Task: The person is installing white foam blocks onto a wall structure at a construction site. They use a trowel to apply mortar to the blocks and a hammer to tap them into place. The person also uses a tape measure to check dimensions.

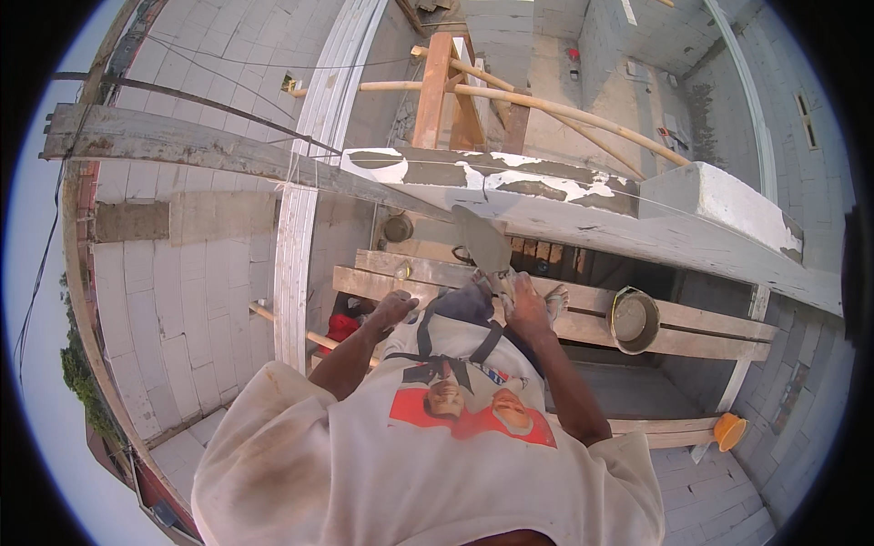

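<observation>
My right hand grips a pointed mortar trowel, its broad blade angled up toward a block wall with grey mortar patches along its top. My left hand has curled fingers near a wooden plank; whether anything is in them I cannot make out. My bare foot rests on the planks, partly behind my right hand. A mortar-filled bucket stands on the planks to the right. A taut string runs along the wall's top.
A weathered timber beam crosses at upper left. Bamboo poles and an upright board stand beyond the wall. An orange hard hat is at lower right. Dark gaps drop away below the planks. A dark bucket lies lower down.
</observation>
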`<state>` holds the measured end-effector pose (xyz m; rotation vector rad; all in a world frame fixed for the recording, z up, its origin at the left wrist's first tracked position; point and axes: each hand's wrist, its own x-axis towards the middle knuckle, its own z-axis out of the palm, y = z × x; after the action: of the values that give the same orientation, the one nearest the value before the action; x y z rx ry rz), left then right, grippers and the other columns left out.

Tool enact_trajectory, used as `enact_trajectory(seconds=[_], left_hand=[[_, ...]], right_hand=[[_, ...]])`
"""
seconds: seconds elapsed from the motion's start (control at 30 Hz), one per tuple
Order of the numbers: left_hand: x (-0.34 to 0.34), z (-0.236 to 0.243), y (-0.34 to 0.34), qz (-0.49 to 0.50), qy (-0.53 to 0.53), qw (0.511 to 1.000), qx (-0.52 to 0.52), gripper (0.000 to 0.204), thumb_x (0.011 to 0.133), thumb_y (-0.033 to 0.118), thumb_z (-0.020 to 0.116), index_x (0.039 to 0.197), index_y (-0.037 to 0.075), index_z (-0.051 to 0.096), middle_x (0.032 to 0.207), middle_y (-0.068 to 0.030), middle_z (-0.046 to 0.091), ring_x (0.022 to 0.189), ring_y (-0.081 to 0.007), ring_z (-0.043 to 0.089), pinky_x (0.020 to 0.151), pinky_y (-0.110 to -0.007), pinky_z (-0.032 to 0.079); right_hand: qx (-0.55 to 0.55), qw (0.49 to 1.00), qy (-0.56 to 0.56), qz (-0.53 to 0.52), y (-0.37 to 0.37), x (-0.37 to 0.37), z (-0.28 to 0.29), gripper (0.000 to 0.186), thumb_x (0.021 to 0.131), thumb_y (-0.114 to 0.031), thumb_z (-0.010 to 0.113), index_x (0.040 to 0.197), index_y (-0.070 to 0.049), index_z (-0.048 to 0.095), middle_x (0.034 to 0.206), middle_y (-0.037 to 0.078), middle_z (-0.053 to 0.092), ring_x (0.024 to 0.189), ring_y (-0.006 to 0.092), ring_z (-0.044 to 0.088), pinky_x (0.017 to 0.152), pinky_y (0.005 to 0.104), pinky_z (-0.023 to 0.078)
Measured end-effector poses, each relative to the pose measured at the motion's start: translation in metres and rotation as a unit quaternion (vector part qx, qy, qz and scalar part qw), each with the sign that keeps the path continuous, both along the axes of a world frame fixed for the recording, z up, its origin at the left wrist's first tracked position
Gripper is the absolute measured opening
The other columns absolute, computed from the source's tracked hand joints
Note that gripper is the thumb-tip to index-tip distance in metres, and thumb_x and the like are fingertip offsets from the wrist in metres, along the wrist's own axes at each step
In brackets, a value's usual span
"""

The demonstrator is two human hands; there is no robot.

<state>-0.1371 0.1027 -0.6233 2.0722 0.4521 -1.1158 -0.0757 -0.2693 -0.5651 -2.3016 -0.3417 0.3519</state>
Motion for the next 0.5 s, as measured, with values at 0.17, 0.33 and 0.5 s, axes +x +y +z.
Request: enact_trajectory(seconds=[0.17, 0.33, 0.5], left_hand=[[0.069, 0.063, -0.086, -0.032, 0.079, 0.996, -0.013, 0.055, 0.097, 0.048, 0.054, 0.115, -0.002, 0.066, 0.100, -0.0100, 0.068, 0.085, -0.0202, 0.063, 0.074, -0.038, 0.052], [0.098, 0.034, -0.171, -0.302, 0.132, 0.944, 0.024, 0.069, 0.090, 0.057, 0.062, 0.126, -0.002, 0.065, 0.119, -0.0181, 0.069, 0.114, -0.0273, 0.064, 0.099, -0.039, 0.047], [0.092, -0.019, -0.262, -0.504, 0.200, 0.816, 0.202, 0.123, 0.077, 0.070, 0.068, 0.151, -0.014, 0.017, 0.146, -0.0388, 0.041, 0.135, -0.0454, 0.047, 0.108, -0.047, 0.043]], right_hand=[[0.070, 0.955, 0.104, -0.268, -0.076, -0.049, -0.016, 0.045, 0.090, -0.033, 0.073, 0.115, 0.001, 0.059, 0.095, 0.024, 0.068, 0.096, 0.0431, 0.067, 0.081, 0.0501, 0.052], [0.112, 0.803, 0.219, -0.543, -0.162, -0.121, -0.086, 0.045, 0.089, -0.038, 0.073, 0.103, 0.004, 0.063, 0.097, 0.031, 0.068, 0.095, 0.0450, 0.067, 0.080, 0.0484, 0.053], [-0.007, 0.693, 0.364, -0.622, -0.260, -0.170, -0.188, 0.059, 0.089, -0.046, 0.067, 0.115, 0.006, 0.065, 0.112, 0.034, 0.066, 0.111, 0.0465, 0.063, 0.095, 0.0516, 0.051]])
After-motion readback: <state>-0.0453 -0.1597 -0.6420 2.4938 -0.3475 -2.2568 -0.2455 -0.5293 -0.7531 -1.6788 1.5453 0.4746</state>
